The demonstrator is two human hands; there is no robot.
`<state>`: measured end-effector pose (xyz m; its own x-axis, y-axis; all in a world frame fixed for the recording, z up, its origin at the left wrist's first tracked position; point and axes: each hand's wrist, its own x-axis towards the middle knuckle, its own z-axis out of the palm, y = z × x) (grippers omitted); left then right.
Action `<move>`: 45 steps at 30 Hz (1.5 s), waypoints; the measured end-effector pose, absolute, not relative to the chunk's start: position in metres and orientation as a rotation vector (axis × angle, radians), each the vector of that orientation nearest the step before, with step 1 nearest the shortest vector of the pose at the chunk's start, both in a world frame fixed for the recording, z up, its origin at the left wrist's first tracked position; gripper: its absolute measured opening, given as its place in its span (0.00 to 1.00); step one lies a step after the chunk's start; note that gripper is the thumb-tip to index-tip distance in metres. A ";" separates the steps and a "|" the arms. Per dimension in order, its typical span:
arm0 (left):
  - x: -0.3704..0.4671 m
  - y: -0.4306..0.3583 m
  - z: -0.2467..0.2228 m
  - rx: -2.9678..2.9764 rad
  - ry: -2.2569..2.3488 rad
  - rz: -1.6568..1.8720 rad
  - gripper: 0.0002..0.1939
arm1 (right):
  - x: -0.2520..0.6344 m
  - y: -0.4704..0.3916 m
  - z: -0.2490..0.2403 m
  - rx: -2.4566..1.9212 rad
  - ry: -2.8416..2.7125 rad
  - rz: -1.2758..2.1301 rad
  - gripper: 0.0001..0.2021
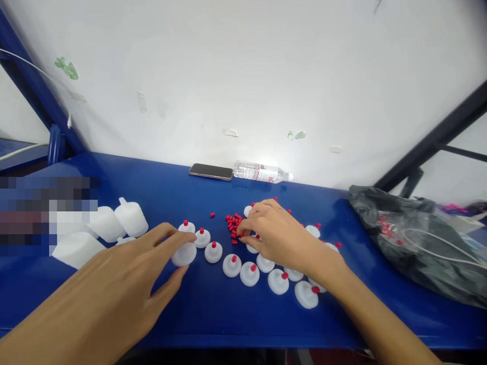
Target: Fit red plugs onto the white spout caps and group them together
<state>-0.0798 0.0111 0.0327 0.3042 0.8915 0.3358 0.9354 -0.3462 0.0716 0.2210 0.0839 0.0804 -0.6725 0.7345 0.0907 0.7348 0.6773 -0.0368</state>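
Note:
My left hand (144, 274) pinches a round white lid (184, 254) by its edge between fingers and thumb, a little above the table. My right hand (266, 228) reaches into a small pile of red caps (232, 221), its thumb and fingertips closed on a red cap at the pile's edge, partly hidden by the fingers. Around both hands several white lids (249, 274) stand on the table, each with a red cap (285, 276) on its nozzle. Some of these lids are partly covered by my right hand and forearm.
White plastic bottles (131, 219) lie at the left on the blue table (160, 187). Along the wall are a phone (211, 172) and a clear water bottle (261, 172) on its side. A black plastic bag (411, 243) lies at the right. One red cap (212, 215) sits apart.

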 end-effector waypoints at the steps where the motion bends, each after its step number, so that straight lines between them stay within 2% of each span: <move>1: -0.080 0.011 0.031 -2.413 -1.706 -0.493 0.26 | 0.221 0.084 0.080 -1.232 -2.786 -0.012 0.05; 7: -0.081 0.016 0.029 -2.371 -1.535 -0.549 0.29 | 0.220 0.085 0.083 -1.254 -2.805 0.034 0.05; 13: -0.061 0.022 0.060 -2.522 -1.476 -0.876 0.19 | 0.219 0.083 0.083 -1.249 -2.812 0.113 0.05; 18: -0.053 0.023 0.067 -2.522 -1.607 -0.963 0.21 | 0.218 0.081 0.085 -1.275 -2.787 0.102 0.04; 24: -0.052 0.023 0.066 -2.509 -1.459 -1.075 0.15 | 0.221 0.081 0.083 -1.203 -2.792 0.176 0.15; 28: -0.052 0.023 0.064 -2.503 -1.423 -1.053 0.15 | 0.224 0.078 0.083 -1.103 -2.768 0.206 0.16; 34: -0.048 0.023 0.063 -2.560 -1.495 -1.048 0.17 | 0.219 0.072 0.093 -0.954 -2.320 0.531 0.13; 39: -0.043 0.022 0.061 -2.550 -1.453 -1.036 0.24 | 0.209 0.069 0.093 -0.777 -1.981 0.942 0.08; 45: -0.039 0.023 0.060 -2.558 -1.356 -1.069 0.23 | 0.202 0.070 0.083 -0.693 -1.825 1.202 0.04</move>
<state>-0.0386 0.0227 0.0602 0.3745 0.7085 0.5981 0.7471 -0.6126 0.2579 0.2015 0.0697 0.0830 -0.5087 0.7933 0.3346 0.0058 0.3918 -0.9200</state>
